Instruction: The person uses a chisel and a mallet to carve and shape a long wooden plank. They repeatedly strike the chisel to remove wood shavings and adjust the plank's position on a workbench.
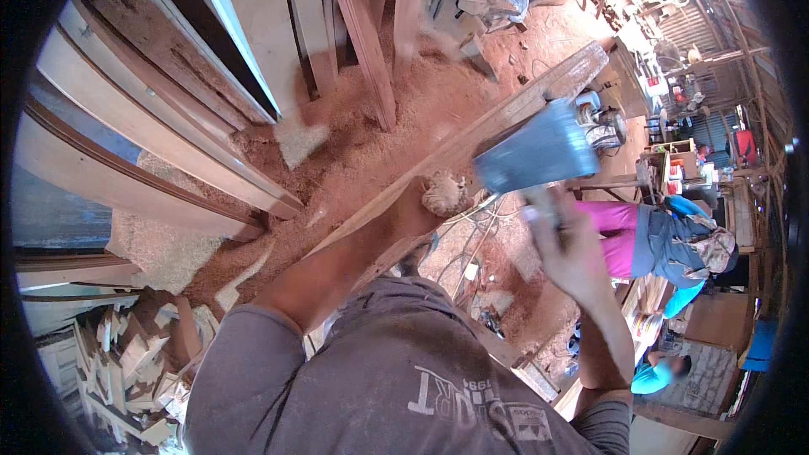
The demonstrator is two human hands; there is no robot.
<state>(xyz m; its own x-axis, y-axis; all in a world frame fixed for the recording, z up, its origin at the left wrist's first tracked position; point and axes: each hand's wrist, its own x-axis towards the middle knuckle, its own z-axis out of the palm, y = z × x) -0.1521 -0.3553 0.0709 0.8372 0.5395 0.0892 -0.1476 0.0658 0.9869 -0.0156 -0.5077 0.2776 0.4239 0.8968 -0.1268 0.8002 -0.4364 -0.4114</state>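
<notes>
Shirt (pixel 362 371), grey-brown, worn by the person at work; front bears pale block lettering and a small boxed emblem, partly creased. Beam (pixel 573 72), long, wooden, set slantwise ahead of the wearer. Left hand (pixel 444 194), pale and ridged in appearance, at the beam; whether clenched or grasping anything, I cannot tell. Right hand (pixel 560 240), blurred, grasping a flat blue tool (pixel 539 147), broad and wedge-shaped, above the beam; any marking lost to blur. Sawdust (pixel 337 168), reddish, over the floor. Boards (pixel 109 168), several, at left. Wood scraps (pixel 126 362), heaped, lower left. Co-worker (pixel 611 232), pink trousers, at right.
</notes>
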